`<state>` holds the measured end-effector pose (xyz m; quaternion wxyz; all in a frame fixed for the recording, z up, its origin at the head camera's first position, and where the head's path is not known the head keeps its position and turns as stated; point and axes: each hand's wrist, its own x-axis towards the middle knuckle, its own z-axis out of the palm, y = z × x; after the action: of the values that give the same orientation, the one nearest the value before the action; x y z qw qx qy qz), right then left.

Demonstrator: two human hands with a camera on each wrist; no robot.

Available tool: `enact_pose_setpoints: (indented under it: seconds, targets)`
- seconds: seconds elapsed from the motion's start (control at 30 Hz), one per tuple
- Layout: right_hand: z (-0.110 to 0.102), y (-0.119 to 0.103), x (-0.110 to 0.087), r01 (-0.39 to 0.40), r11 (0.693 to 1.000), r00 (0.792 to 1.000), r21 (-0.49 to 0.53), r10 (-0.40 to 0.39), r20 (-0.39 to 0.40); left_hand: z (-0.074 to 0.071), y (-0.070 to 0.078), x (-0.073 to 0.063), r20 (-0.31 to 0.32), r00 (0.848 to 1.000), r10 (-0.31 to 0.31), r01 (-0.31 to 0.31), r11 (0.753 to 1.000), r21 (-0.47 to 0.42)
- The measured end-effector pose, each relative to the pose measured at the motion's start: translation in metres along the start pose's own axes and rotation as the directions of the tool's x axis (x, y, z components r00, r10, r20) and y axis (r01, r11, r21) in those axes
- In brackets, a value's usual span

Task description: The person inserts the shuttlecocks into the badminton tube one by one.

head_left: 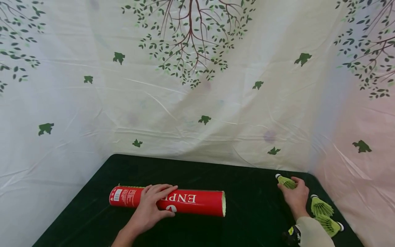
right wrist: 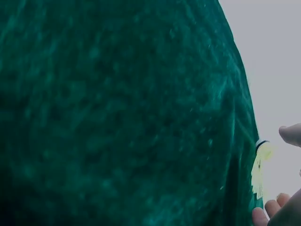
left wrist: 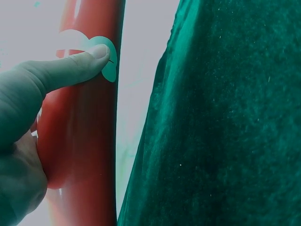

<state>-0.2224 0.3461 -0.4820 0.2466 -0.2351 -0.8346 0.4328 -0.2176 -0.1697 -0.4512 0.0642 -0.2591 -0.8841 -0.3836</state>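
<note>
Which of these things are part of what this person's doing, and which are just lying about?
Part of the job:
red tube, held by the left hand
shuttlecock, at the right hand
two other shuttlecocks, untouched, probably the same set

Just there:
dark green cloth, under the tube
leaf-print sheet, behind

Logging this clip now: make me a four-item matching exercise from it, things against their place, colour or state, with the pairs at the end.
Things
1. Left hand
2. Red tube
3. Right hand
4. Cloth on the table

Place, colour or state
A. Dark green
B. At the shuttlecock nearest the table's far edge
C. Gripping item 2
D. Lying on its side, its large white lettering upside down in the head view

Pairs: 1-C, 2-D, 3-B, 4-A
</note>
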Motion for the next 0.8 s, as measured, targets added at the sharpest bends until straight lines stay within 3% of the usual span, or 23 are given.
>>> enact_pose_setpoints:
  seconds: [0.37, 0.8]
  targets:
    - [-0.002, 0.014, 0.005, -0.005, 1.000, 1.000, -0.006, 0.005, -0.029, 0.000, 0.000, 0.000, 0.011, 1.000, -0.003, 0.003, 1.000, 0.010]
    - [-0.005, 0.008, -0.002, -0.045, 0.997, 0.997, 0.065, 0.048, -0.056, 0.001, 0.000, 0.000, 0.011, 1.000, 0.000, 0.000, 1.000, -0.015]
